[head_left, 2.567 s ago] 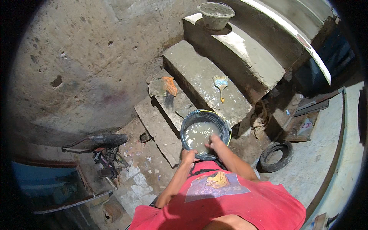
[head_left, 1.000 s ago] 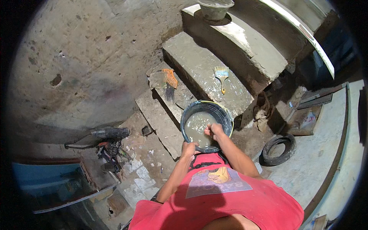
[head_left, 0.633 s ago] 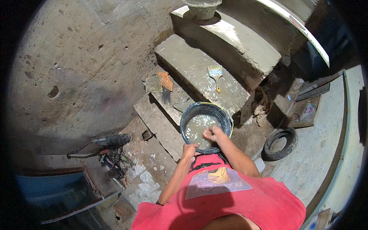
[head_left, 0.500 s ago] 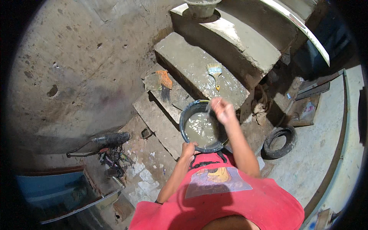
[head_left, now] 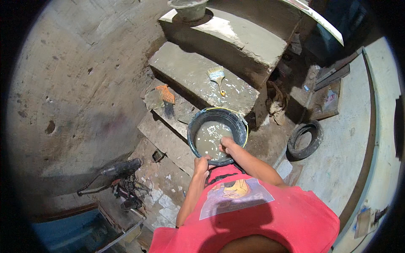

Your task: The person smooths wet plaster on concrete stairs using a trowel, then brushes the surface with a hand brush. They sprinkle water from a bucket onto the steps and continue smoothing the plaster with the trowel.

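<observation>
A black bucket [head_left: 237, 129] with a thin yellowish handle stands against my front, part filled with a wet grey mix [head_left: 209, 137]. My left hand [head_left: 202, 162] is closed on its near rim, left of centre. Inside the bucket, my right hand [head_left: 228, 144] reaches down to the mix. Its fingers look curled, their tips hidden, and I cannot make out what they hold. Beyond the bucket, a wide paintbrush [head_left: 217, 77] with pale bristles and a yellow-tipped handle lies on a wet concrete step [head_left: 185, 63].
A grey tub [head_left: 190, 13] sits on the higher step. An orange-headed brush [head_left: 166, 95] lies left of the bucket. To the right, a black tyre-like ring [head_left: 306, 140] rests by a pale curved panel [head_left: 350, 126]. Dark clutter [head_left: 126, 189] lies at lower left, near the rough wall [head_left: 84, 92].
My right hand has come down from above the bucket's far right rim into the bucket. The left hand keeps its grip on the rim. The view has shifted slightly.
</observation>
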Available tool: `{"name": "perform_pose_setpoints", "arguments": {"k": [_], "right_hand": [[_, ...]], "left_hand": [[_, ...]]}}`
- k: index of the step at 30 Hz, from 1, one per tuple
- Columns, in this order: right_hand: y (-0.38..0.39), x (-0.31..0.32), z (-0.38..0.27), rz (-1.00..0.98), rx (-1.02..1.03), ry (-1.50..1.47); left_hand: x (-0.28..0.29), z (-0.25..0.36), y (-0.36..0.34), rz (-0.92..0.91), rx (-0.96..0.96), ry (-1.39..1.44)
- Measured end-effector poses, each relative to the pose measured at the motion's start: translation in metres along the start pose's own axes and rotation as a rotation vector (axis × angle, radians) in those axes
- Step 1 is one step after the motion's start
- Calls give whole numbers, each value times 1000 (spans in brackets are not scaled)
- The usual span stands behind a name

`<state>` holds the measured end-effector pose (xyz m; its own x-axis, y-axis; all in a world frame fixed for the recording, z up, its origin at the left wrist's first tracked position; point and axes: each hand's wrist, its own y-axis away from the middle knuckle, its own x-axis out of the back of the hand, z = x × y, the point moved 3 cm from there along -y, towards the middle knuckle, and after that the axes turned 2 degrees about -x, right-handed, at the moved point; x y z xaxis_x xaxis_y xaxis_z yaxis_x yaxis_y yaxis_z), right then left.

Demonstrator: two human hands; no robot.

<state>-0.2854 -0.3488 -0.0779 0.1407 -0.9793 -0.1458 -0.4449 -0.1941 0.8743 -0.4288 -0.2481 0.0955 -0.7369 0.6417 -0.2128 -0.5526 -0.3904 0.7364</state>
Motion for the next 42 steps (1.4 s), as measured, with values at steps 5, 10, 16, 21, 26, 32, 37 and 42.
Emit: {"name": "perform_pose_setpoints", "arguments": {"k": [5, 10, 16, 21, 26, 32, 37, 42], "right_hand": [[17, 4, -38, -313, 41, -428], [80, 58, -175, -141, 716, -880], [41, 27, -80, -156, 82, -307], [-9, 14, 7, 62, 3, 262], [20, 5, -46, -274, -168, -376], [87, 47, -217, -179, 545, -699], [65, 22, -129, -112, 278, -139], [10, 17, -41, 156, 206, 383]], "left_hand": [[0, 1, 5, -22, -37, 11], [4, -1, 8, -13, 16, 40], [-2, 2, 15, -18, -21, -5], [-2, -2, 14, 29, 8, -21], [-1, -7, 10, 33, -20, -27], [-3, -10, 9, -54, -19, 39], [-8, -8, 2, -66, -41, 43], [-6, -9, -1, -19, -53, 28]]}}
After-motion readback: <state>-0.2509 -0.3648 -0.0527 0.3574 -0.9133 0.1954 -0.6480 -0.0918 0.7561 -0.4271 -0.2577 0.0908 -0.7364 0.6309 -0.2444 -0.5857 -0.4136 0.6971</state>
